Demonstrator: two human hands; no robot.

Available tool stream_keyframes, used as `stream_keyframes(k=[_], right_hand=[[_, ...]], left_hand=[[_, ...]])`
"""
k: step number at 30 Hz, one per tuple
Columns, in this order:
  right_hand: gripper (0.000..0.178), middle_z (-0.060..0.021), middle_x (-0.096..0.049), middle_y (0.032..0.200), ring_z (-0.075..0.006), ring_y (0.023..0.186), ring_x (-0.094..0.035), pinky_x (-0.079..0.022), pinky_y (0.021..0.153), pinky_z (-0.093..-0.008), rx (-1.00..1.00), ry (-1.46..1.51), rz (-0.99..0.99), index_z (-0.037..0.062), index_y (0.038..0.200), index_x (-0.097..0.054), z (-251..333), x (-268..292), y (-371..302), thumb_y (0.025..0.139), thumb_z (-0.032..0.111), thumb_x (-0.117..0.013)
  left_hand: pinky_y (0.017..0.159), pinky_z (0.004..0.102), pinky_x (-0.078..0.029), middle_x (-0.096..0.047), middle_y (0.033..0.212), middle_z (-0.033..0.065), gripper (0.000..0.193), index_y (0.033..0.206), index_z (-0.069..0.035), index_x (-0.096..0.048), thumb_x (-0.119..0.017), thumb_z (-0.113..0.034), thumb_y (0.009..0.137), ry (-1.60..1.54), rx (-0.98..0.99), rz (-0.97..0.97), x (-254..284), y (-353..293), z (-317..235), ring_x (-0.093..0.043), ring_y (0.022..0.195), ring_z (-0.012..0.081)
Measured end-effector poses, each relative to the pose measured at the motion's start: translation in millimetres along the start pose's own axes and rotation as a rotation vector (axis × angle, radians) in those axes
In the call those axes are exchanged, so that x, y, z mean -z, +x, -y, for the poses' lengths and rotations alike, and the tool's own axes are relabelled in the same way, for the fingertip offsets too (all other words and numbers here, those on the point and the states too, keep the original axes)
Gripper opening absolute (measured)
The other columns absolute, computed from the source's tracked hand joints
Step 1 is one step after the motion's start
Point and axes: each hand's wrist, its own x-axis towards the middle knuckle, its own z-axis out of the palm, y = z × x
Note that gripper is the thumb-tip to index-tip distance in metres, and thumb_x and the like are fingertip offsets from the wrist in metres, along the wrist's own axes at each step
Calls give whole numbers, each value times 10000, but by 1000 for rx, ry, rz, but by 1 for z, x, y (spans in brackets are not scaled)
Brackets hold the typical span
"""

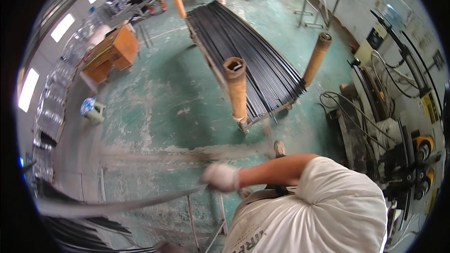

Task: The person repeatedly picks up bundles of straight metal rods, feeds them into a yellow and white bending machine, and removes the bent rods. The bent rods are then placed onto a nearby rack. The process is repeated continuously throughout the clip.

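Note:
My right hand (pixel 221 177), in a pale glove, reaches across to the left, blurred by motion. It is closed at the end of a long grey strip (pixel 126 207), which stretches off to the left and is also smeared. Below it on the left lies a pile of long black strips (pixel 79 234). A dark blurred shape at the lower edge appears to be my left hand (pixel 168 247); its fingers cannot be made out. Beneath the right hand stand thin metal legs of a frame (pixel 221 211).
Ahead, a low rack (pixel 243 58) carries many black strips between brown cardboard tubes (pixel 236 89). Machinery with cables (pixel 375 112) lines the right side. Leftward are a wooden desk (pixel 112 51), a small stool (pixel 95 112) and wrapped bundles (pixel 51 112) along the wall.

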Motion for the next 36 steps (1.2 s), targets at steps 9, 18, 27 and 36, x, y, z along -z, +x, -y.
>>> stream_keyframes(k=[9,18,27,36], right_hand=[[517,-209,-776,1212,-413,1163,-737,-596,994,-515,-1345,-173,-460,77,1368,-651,-376,127,-259,929,301,-808],[829,-227,-581,1521,-414,1405,-581,-524,1144,-518,-1555,-133,-518,38,1492,-475,-655,221,-306,853,355,-898],[717,-234,-709,1378,-369,1319,-681,-552,1131,-453,-1724,-64,-374,-5,1355,-661,-769,267,-280,855,454,-890],[243,-197,-816,1215,-352,1162,-791,-643,952,-449,-1480,5,-97,81,1128,-847,-759,302,-283,982,202,-695]], left_hand=[[837,398,-529,-670,934,103,322,1186,-24,-595,-675,-328,1114,478,-282,429,-406,-67,90,-651,871,221],[895,372,-581,-750,1058,151,185,1171,49,-706,-715,-73,1031,1402,-833,711,-777,-59,234,-717,977,242],[869,351,-583,-766,970,145,132,1047,51,-751,-733,4,926,1730,-710,618,-819,-60,257,-733,889,235],[856,360,-592,-772,966,156,154,1061,45,-758,-731,7,915,1780,-678,580,-821,-57,258,-745,876,239]])
